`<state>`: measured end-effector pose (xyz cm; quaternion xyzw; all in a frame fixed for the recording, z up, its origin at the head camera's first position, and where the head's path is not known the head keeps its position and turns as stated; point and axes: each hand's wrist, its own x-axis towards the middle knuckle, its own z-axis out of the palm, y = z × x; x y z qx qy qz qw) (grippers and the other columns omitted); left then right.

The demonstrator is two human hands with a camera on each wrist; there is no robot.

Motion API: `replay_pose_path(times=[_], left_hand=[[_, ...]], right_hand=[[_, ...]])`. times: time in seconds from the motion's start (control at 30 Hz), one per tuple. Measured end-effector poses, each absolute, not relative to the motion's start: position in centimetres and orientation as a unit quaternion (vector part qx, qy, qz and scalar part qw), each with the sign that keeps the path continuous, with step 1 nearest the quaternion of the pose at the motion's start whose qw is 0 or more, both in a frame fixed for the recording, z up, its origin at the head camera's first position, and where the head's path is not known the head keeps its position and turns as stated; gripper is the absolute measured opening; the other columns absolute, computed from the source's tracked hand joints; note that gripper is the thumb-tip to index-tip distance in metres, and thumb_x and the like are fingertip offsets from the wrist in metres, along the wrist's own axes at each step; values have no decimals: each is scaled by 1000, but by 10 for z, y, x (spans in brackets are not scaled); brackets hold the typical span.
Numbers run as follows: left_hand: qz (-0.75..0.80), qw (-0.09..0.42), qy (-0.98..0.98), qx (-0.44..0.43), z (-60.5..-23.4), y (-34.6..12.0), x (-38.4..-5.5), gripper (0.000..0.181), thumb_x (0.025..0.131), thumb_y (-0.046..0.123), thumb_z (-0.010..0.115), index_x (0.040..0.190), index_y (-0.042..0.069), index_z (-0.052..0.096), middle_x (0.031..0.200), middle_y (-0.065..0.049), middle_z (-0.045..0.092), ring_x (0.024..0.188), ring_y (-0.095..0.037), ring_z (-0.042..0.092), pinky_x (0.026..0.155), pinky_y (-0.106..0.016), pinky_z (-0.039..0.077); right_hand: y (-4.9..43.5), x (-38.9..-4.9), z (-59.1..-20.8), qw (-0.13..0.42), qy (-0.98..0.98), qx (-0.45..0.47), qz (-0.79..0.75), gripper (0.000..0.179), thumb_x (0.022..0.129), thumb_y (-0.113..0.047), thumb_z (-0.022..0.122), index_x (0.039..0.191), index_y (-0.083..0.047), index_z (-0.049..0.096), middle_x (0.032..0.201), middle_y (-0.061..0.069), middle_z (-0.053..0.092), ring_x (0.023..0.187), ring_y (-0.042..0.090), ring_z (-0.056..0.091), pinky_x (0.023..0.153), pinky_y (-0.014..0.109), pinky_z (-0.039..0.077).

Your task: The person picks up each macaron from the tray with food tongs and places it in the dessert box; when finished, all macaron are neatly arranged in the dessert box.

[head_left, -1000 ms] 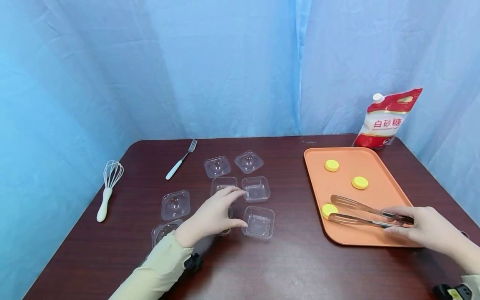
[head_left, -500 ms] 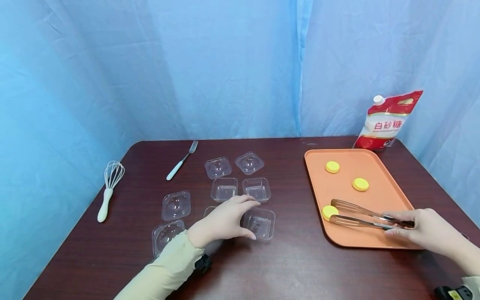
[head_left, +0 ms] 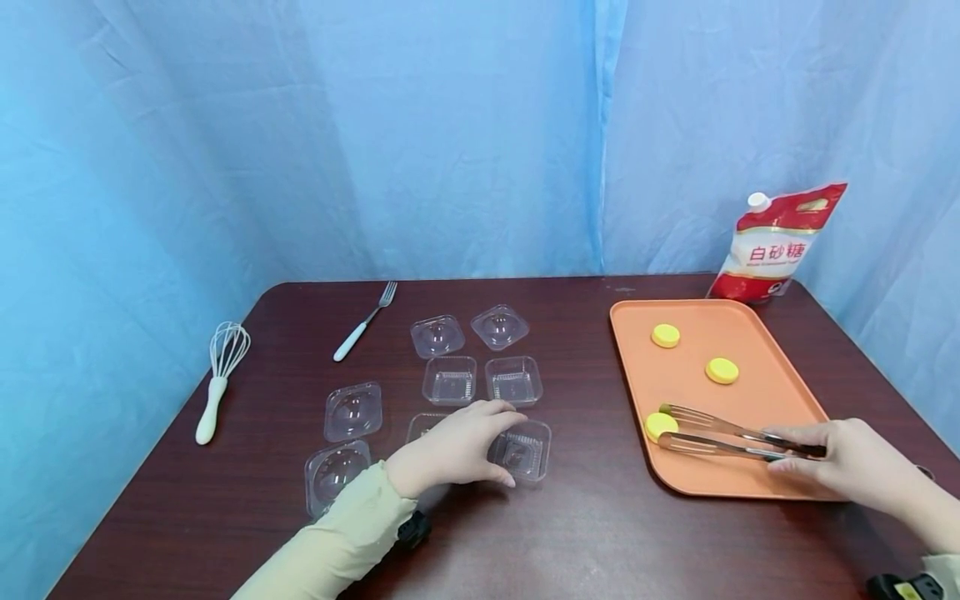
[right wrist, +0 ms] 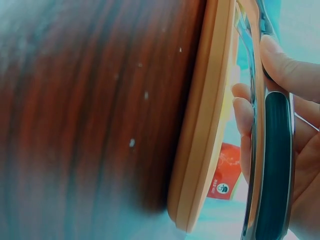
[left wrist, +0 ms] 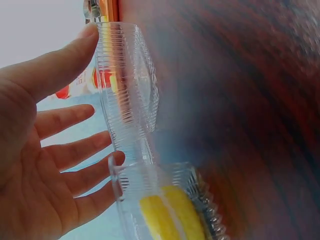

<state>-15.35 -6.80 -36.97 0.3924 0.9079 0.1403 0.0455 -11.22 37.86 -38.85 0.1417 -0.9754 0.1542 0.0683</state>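
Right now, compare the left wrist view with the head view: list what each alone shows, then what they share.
Only the left wrist view: the yellow contents of one clear container.
Only the head view: the whisk and fork.
Both: the left hand, the container nearest its thumb, the red-and-white bag and the dark table.

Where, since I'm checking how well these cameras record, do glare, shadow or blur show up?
Head view: fairly sharp, with a soft sheen on the near part of the table and a shadow beneath the left hand; left wrist view: hazy glare toward the upper-right corner, the bag pale and blurry; right wrist view: table grain smeared, the tongs clearer.
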Motion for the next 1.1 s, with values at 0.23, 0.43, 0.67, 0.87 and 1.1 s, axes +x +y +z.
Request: replay_pose_path(times=[0.23, 0.43, 0.67, 0.87, 1.1], left_hand=[[133, 50, 910, 390, -372, -67, -153, 74, 70, 39, 82, 131, 8, 54, 124, -6, 57, 115, -21, 54, 100, -34, 43], [134, 50, 911, 386, -374, -67, -154, 75, 70, 40, 82, 131, 8, 54, 125, -5, 57, 116, -20, 55, 100, -33, 44], [137, 59, 916, 373, -375, -67, -155, 77, 69, 42, 82, 132, 6, 54, 122, -3, 57, 111, -17, 57, 96, -30, 46], [139, 61, 914, 375, -376, -67, -155, 78, 69, 42, 82, 130, 3, 55, 117, -2, 56, 105, -16, 59, 92, -30, 48], [142, 66, 914, 373, -375, -66, -156, 78, 68, 42, 82, 130, 3, 55, 117, -2, 55, 103, -16, 60, 91, -29, 48]], right_hand=[[378, -112, -390, 67, -976, 139, 155, 37, 67, -22, 83, 99, -4, 74, 62, -16, 63, 50, -4, 24, 43, 18, 18], [377, -113, -389, 80, -975, 141, 151, 35, 67, -20, 83, 98, -4, 75, 62, -16, 64, 48, -3, 18, 43, 18, 18], [377, -112, -389, 81, -974, 141, 156, 35, 68, -18, 83, 98, -3, 75, 63, -13, 66, 48, -4, 21, 42, 18, 18], [377, -112, -390, 98, -971, 150, 157, 34, 67, -17, 83, 97, -3, 75, 59, -18, 61, 47, -3, 15, 40, 18, 18], [376, -113, -388, 111, -971, 153, 148, 33, 66, -15, 83, 96, -4, 75, 60, -15, 63, 46, -3, 15, 40, 17, 18]])
